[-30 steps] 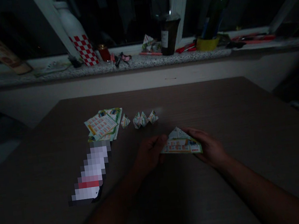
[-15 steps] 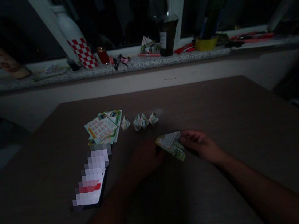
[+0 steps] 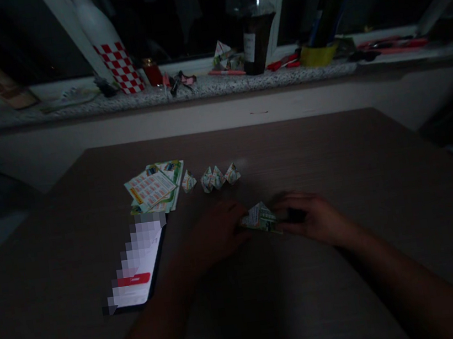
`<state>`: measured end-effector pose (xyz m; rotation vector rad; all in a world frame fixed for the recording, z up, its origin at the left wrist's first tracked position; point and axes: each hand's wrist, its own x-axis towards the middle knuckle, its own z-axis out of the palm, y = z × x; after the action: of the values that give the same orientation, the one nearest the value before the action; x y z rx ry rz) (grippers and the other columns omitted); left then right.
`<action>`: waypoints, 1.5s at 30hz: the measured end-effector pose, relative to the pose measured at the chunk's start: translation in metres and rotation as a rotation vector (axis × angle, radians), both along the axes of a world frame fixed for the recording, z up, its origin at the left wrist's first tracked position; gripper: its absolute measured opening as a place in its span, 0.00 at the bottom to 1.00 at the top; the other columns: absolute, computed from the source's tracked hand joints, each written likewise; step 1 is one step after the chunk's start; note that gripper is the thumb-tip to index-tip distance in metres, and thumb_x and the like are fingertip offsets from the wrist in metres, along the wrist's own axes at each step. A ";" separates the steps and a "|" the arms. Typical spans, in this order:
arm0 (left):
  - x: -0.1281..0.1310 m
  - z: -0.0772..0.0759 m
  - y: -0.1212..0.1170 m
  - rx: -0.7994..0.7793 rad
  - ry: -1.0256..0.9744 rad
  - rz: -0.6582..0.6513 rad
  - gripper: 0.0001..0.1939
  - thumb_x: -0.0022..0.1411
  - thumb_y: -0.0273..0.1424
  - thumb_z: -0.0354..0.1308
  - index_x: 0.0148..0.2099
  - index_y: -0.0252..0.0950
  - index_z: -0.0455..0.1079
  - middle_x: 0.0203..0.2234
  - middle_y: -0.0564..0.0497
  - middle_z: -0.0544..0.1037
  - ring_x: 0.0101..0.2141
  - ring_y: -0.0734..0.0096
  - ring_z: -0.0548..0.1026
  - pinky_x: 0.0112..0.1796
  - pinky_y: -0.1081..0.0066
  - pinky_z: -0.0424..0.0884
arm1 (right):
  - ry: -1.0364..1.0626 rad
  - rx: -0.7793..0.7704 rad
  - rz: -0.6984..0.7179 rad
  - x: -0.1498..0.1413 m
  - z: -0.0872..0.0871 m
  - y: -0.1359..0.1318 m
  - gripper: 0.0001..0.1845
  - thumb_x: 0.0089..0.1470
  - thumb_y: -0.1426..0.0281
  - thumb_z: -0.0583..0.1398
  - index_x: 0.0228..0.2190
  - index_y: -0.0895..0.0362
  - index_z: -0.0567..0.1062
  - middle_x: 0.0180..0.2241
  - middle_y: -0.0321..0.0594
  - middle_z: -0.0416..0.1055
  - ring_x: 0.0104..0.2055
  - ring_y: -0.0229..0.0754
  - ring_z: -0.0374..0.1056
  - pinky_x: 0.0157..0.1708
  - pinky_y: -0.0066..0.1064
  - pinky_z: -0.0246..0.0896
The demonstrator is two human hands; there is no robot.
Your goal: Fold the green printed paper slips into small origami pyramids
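Between my two hands is a folded sheet of printed paper [image 3: 261, 218], green and white, its top edge now rising to a point. My left hand [image 3: 222, 230] grips its left side with thumb and fingers; dim light blurs the fingertips. On the right, my right hand [image 3: 309, 213] pinches the paper's lower right corner between thumb and fingers. Beyond the hands stand several small folded paper pieces [image 3: 212, 179] in a row. Left of them lies a stack of printed paper sheets [image 3: 153, 189].
A lit phone [image 3: 139, 264] lies left of my left forearm. Behind the brown table [image 3: 311, 147], a granite sill [image 3: 199, 88] carries a red-checked white bottle [image 3: 119, 67], a dark plastic cup [image 3: 254, 46], a green bottle [image 3: 327, 3] in a yellow base, and a red jar [image 3: 152, 73].
The paper has turned and been folded from a slanted shape into a peaked one. My right hand has moved down to its lower right corner. The view has tilted slightly.
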<state>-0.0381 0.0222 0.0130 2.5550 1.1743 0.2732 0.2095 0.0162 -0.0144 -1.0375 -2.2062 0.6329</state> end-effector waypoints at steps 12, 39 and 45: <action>0.012 0.000 -0.001 0.095 0.176 -0.081 0.10 0.65 0.33 0.51 0.40 0.33 0.72 0.38 0.46 0.74 0.41 0.62 0.70 0.42 0.64 0.66 | -0.130 -0.002 0.089 -0.011 0.003 -0.003 0.09 0.52 0.74 0.62 0.38 0.56 0.75 0.35 0.43 0.75 0.40 0.46 0.67 0.41 0.36 0.63; 0.015 -0.004 -0.005 0.041 0.064 0.006 0.10 0.66 0.32 0.48 0.41 0.34 0.69 0.38 0.46 0.74 0.39 0.64 0.71 0.39 0.68 0.67 | -0.166 0.024 0.011 -0.017 -0.002 -0.005 0.12 0.56 0.74 0.58 0.41 0.55 0.77 0.38 0.44 0.76 0.39 0.43 0.72 0.40 0.33 0.65; 0.016 -0.009 0.000 -0.007 -0.018 0.051 0.10 0.66 0.29 0.47 0.41 0.34 0.69 0.37 0.46 0.75 0.39 0.65 0.72 0.41 0.67 0.68 | -0.182 0.023 -0.032 -0.018 0.000 -0.004 0.12 0.55 0.75 0.57 0.39 0.53 0.78 0.38 0.42 0.78 0.38 0.44 0.73 0.39 0.32 0.65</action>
<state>-0.0224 0.0225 0.0041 2.5138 1.2329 0.3032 0.1910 0.0121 -0.0145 -1.1567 -2.3410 0.5158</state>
